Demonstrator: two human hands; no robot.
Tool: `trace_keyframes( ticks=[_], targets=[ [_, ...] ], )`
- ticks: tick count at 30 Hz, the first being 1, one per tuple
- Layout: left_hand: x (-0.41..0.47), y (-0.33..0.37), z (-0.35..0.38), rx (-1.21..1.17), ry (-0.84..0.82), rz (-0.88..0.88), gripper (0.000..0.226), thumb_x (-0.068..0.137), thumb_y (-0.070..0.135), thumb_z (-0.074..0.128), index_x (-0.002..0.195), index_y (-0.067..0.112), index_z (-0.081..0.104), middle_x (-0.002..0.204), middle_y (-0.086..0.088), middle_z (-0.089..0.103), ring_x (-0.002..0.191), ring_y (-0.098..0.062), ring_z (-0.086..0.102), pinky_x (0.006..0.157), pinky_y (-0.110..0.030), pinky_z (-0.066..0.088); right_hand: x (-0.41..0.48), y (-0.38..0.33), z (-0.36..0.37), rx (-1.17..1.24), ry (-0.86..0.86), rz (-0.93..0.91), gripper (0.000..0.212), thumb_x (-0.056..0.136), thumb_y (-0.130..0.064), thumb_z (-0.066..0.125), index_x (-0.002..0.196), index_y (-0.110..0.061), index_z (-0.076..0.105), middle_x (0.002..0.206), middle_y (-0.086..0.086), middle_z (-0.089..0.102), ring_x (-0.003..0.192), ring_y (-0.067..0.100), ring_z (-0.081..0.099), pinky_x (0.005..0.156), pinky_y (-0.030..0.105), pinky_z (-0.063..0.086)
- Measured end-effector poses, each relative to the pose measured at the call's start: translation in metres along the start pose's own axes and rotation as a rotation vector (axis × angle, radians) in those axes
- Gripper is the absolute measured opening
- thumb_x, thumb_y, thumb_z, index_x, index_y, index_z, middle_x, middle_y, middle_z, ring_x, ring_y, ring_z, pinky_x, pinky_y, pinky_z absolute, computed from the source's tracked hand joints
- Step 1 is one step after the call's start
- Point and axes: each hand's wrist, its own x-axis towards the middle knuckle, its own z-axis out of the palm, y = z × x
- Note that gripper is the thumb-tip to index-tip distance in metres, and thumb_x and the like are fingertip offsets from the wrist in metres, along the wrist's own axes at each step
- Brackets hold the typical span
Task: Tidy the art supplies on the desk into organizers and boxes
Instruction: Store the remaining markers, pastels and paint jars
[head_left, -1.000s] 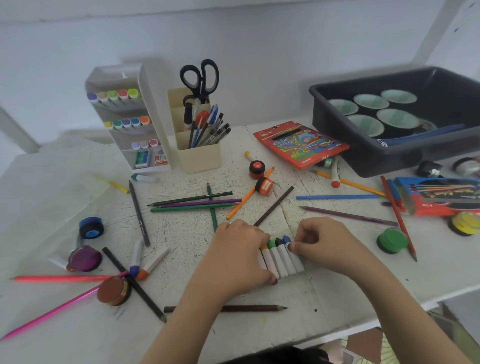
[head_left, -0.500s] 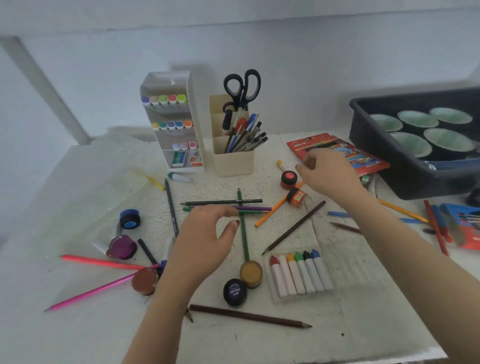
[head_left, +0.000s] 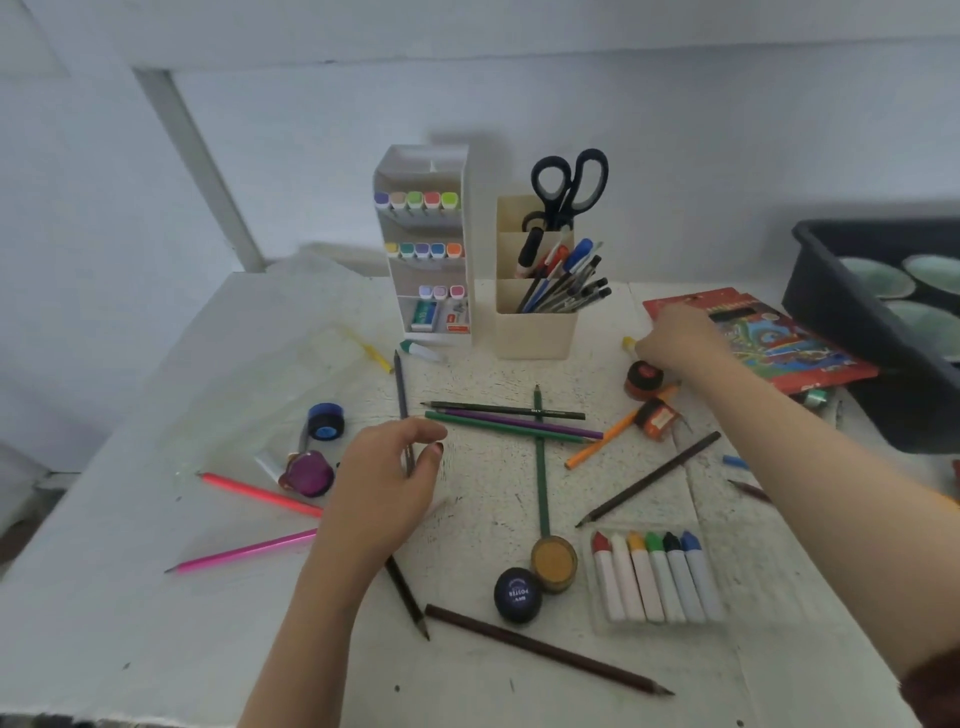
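Pencils (head_left: 244, 551) in pink lie loose at the left of the counter (head_left: 130, 649), near a blue paint pot (head_left: 325, 422) and a purple one (head_left: 307, 475); none of these is in a box yet. Your left hand (head_left: 382, 488) hovers just over a dark pencil (head_left: 400, 384), fingers curved, thumb and forefinger apart, holding nothing; I judge it is shaped so to pinch that pencil.

Behind it, the white organizer (head_left: 426, 270) keeps rows of markers (head_left: 415, 200) and an eraser (head_left: 425, 314) at the bottom. The beige holder (head_left: 535, 335) beside it has scissors (head_left: 569, 182) at the back and pens (head_left: 566, 280) in front. Near you, a clear tray (head_left: 670, 627) holds six crayons (head_left: 654, 577) side by side.

Your right hand (head_left: 675, 338) reaches to the corner of the red pencil box (head_left: 779, 343); I cannot tell if it grips anything. At the far right, a dark bin (head_left: 841, 364) holds pale green round dishes (head_left: 878, 278).
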Motion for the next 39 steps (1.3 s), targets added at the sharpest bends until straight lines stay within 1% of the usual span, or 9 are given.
trace_keyframes(
  ticks=[6,11,16,18,22,25,29,34,39],
  targets=[
    [0.002,-0.002,0.003,0.003,-0.02,0.0,0.019,0.09,0.016,0.055,0.102,0.027,0.067,0.097,0.018,0.061,0.103,-0.004,0.052,0.091,-0.023,0.035,-0.004,0.002,0.002,-0.035,-0.012,-0.021,0.035,0.089,-0.033,0.059,0.069,-0.008,0.045,0.066,0.003,0.052,0.058,0.016,0.05,0.051,0.026,0.038],
    [0.008,0.001,0.011,0.007,-0.057,0.019,0.02,0.091,0.019,0.055,0.104,0.028,0.067,0.098,0.02,0.06,0.104,-0.003,0.051,0.091,-0.023,0.034,-0.008,0.001,0.001,-0.094,0.008,-0.071,0.028,0.091,-0.032,0.057,0.082,-0.007,0.048,0.071,0.003,0.05,0.07,0.021,0.054,0.057,0.03,0.04],
    [0.021,-0.002,0.017,0.054,-0.071,0.032,0.02,0.091,0.02,0.054,0.105,0.027,0.066,0.101,0.017,0.058,0.101,-0.001,0.048,0.09,-0.022,0.033,-0.007,0.004,0.0,-0.094,-0.025,-0.09,0.037,0.093,-0.037,0.054,0.07,-0.01,0.045,0.068,0.003,0.049,0.068,0.022,0.052,0.064,0.032,0.046],
    [0.036,-0.005,0.017,0.099,-0.048,0.034,0.02,0.091,0.018,0.055,0.107,0.023,0.066,0.098,0.015,0.058,0.096,-0.004,0.049,0.087,-0.022,0.034,-0.007,0.005,0.001,-0.081,-0.006,-0.095,0.029,0.092,-0.035,0.055,0.083,-0.007,0.054,0.078,0.005,0.057,0.073,0.021,0.056,0.066,0.032,0.048],
    [0.074,-0.007,0.022,0.175,0.075,-0.086,0.019,0.089,0.02,0.056,0.105,0.016,0.065,0.093,0.006,0.06,0.085,-0.01,0.05,0.075,-0.024,0.036,-0.007,0.004,0.004,-0.071,0.014,-0.088,0.026,0.09,-0.028,0.058,0.1,-0.005,0.059,0.09,0.008,0.062,0.08,0.023,0.061,0.067,0.032,0.051],
    [0.101,-0.004,0.028,0.202,0.13,-0.2,0.018,0.089,0.02,0.054,0.103,0.011,0.059,0.09,0.001,0.054,0.083,-0.018,0.051,0.069,-0.029,0.036,-0.005,0.002,0.005,-0.056,-0.001,-0.072,0.025,0.088,-0.027,0.06,0.1,-0.005,0.06,0.091,0.008,0.063,0.083,0.024,0.062,0.075,0.036,0.055],
    [0.123,-0.002,0.038,0.191,0.096,-0.264,0.031,0.091,0.021,0.053,0.115,0.005,0.044,0.104,-0.009,0.057,0.083,-0.02,0.048,0.064,-0.031,0.037,-0.003,0.003,0.006,-0.045,0.003,-0.058,0.022,0.088,-0.027,0.062,0.094,-0.006,0.061,0.086,0.007,0.063,0.078,0.023,0.061,0.066,0.032,0.052],
    [0.131,-0.007,0.045,0.22,0.146,-0.348,0.048,0.09,0.032,0.057,0.122,0.004,0.036,0.113,-0.012,0.058,0.098,-0.03,0.058,0.066,-0.034,0.041,-0.001,0.004,0.007,-0.035,-0.002,-0.046,0.02,0.087,-0.026,0.062,0.093,-0.008,0.059,0.084,0.006,0.062,0.076,0.021,0.06,0.061,0.029,0.047],
    [0.135,-0.013,0.044,0.259,0.113,-0.359,0.044,0.088,0.037,0.057,0.116,0.005,0.045,0.108,-0.01,0.06,0.096,-0.028,0.058,0.067,-0.032,0.044,0.0,0.003,0.005,-0.047,-0.009,-0.05,0.021,0.085,-0.025,0.064,0.098,-0.008,0.061,0.086,0.005,0.062,0.078,0.021,0.061,0.066,0.031,0.051]
  ],
)
